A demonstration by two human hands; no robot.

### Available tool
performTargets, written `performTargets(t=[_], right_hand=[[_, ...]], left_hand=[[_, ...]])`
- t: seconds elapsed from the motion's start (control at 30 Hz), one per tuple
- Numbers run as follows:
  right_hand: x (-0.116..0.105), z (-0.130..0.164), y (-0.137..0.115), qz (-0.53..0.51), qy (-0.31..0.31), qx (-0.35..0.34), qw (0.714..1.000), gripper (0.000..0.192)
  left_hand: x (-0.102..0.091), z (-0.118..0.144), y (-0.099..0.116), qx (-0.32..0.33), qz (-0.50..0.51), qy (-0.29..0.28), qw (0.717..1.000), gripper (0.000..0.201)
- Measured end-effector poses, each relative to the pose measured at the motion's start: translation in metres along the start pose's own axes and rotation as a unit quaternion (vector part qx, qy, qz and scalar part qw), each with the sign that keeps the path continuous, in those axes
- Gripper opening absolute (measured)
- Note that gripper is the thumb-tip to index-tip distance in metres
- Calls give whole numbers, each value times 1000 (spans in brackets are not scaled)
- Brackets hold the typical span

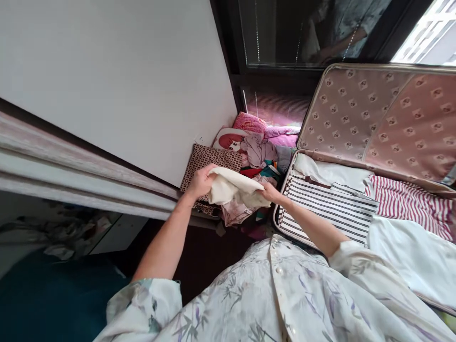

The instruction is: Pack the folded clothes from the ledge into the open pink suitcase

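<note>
Cream cloth [233,187] stretched between left hand [201,181], right hand [270,193].

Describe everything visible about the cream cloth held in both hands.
The cream cloth is a soft, plain off-white fabric piece, folded or bunched with loose creases; no print or seams can be made out. The left hand grips its left edge and the right hand pinches its right end, holding it roughly level in the air. It hangs above a heap of mixed clothes beside the open suitcase. Whether its lower edge touches the heap cannot be told.
</note>
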State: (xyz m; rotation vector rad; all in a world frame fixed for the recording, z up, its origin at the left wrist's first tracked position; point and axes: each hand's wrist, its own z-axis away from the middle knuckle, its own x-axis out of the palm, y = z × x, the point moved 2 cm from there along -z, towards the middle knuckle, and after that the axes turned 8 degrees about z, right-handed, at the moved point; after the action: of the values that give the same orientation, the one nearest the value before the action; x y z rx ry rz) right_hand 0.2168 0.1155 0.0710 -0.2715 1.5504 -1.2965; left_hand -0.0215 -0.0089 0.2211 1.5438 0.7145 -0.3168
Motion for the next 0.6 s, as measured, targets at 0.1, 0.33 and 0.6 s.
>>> performTargets(t=[0.1,0.33,0.6], right_hand=[[-73,32,-8,3,33,-32,999,28],[-214,212,-46,264,-39,52,962,10],[-220,375,14,220,-112,198,949,19]], left_hand=[[-13,-14,17,-9,4,-37,999,24],[76,-31,86,25,100,-271,957,32],[261,-22,131,134,104,-499,850,25]])
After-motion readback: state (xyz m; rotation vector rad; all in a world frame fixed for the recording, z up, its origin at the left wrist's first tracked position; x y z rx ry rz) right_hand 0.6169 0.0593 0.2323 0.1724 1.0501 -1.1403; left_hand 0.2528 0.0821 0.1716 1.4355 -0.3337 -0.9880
